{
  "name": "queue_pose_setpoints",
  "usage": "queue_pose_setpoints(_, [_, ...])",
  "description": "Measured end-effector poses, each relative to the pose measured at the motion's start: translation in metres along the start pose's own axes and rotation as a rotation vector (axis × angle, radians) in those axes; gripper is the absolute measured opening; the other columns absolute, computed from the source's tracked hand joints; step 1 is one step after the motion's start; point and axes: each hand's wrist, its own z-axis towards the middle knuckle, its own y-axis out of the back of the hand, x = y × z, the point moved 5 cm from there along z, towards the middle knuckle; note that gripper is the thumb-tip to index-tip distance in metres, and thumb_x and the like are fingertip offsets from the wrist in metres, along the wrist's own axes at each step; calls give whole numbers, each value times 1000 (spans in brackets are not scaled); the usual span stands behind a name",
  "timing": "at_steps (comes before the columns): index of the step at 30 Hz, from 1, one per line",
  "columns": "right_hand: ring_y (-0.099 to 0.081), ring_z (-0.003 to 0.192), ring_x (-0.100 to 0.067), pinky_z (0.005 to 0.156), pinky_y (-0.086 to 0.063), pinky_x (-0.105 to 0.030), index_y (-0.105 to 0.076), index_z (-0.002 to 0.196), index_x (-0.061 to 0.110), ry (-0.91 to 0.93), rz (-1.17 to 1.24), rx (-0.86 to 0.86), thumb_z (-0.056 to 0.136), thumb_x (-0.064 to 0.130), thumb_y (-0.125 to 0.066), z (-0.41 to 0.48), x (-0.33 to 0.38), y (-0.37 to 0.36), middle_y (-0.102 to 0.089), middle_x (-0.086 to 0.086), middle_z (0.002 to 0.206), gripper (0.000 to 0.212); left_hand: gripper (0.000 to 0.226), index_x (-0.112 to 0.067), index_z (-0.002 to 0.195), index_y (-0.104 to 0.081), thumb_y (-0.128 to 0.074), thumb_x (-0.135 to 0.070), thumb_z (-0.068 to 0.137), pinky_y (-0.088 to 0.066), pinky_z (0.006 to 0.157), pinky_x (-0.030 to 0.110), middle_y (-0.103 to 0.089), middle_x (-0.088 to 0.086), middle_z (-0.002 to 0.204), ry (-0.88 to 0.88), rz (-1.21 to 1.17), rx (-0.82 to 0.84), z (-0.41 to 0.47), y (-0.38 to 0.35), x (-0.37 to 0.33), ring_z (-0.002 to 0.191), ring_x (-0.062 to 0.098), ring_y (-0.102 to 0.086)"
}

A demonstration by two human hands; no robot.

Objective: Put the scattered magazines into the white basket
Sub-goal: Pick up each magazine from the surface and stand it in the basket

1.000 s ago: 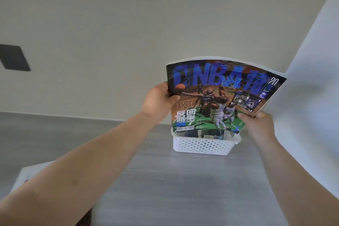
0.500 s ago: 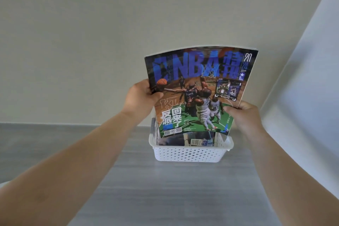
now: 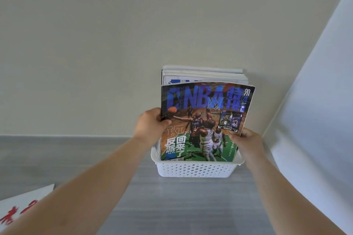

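A basketball magazine [image 3: 202,120] with a blue title stands upright, its lower edge down inside the white perforated basket [image 3: 196,170] on the grey floor. My left hand [image 3: 150,126] grips its left edge. My right hand [image 3: 246,140] holds its right edge lower down. Behind it, several other magazines [image 3: 204,75] stand upright in the basket against the wall, with only their tops showing.
A white sheet or magazine with red characters [image 3: 21,208] lies on the floor at the lower left. A beige wall [image 3: 114,44] runs right behind the basket. A white panel [image 3: 315,110] slants along the right side.
Both hands have lowered the basketball magazine, so its bottom edge now sits inside the basket. The magazines behind it have come into view, and the view has shifted.
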Motion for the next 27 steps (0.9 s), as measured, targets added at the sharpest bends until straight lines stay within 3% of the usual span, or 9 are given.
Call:
queue_pose_setpoints(2, [-51,62,-7,56,-39,-19,-63,94,-1,36,-31,-32,79,-3,-58,6,5,-3,-72,1,72,16,11,-17,82,-57,-64,-10,77,-36,46,14,-54,-9,66,-4,21,-51,5,0,-2,61,9,-51])
queue_pose_setpoints(5, [-55,101,-17,88,-43,-30,-48,121,9,46,34,-69,80,0,-59,18,13,-8,-58,-9,121,43,35,-18,87,-43,-73,-13,70,-35,60,21,-47,-2,88,-47,47,-205,8,3,-1,77,15,-47])
queue_pose_setpoints(7, [-45,121,-23,104,-37,-41,-31,135,12,23,70,-59,81,2,-57,26,15,-10,-43,-9,137,61,54,-18,105,-40,-77,-16,65,-40,75,27,-45,1,108,-34,12,-215,11,4,4,91,15,-46])
queue_pose_setpoints(10, [-50,118,-28,101,-41,-50,-27,136,15,-41,146,13,80,-2,-51,37,16,-17,-47,-12,134,63,98,-18,140,-16,-78,-18,64,-34,104,37,-38,4,137,65,-105,-34,24,-3,12,124,19,-39])
queue_pose_setpoints(12, [-59,104,-31,95,-45,-52,-39,123,14,-60,97,93,77,-3,-50,41,18,-25,-59,-14,116,51,100,-17,141,-13,-77,-18,65,-30,109,39,-38,5,142,117,-209,98,33,-9,14,130,22,-37])
queue_pose_setpoints(18, [-60,92,-30,89,-48,-45,-47,102,14,-33,11,74,72,-3,-51,46,26,-36,-63,-9,93,34,79,-13,129,-34,-78,-9,63,-45,96,35,-57,2,118,67,-207,283,45,-23,20,109,20,-55])
queue_pose_setpoints(21, [-58,78,-22,72,-48,-35,-44,97,18,5,28,41,74,-3,-50,41,27,-35,-58,1,80,32,73,-21,120,-34,-78,-12,63,-45,65,11,-55,-14,94,40,-239,243,43,-26,23,87,0,-54])
queue_pose_setpoints(24, [-55,73,-11,59,-39,-26,-45,85,27,65,52,30,74,-4,-50,36,26,-30,-58,5,79,33,64,-27,107,-36,-80,-17,61,-38,62,11,-52,-19,87,27,-224,145,46,-25,28,81,-4,-51])
queue_pose_setpoints(27, [-58,79,-13,66,-45,-28,-47,82,30,85,70,43,73,-5,-50,33,20,-26,-62,4,83,36,64,-29,99,-34,-82,-22,57,-35,61,11,-49,-22,84,-4,-171,91,48,-26,29,77,-8,-46])
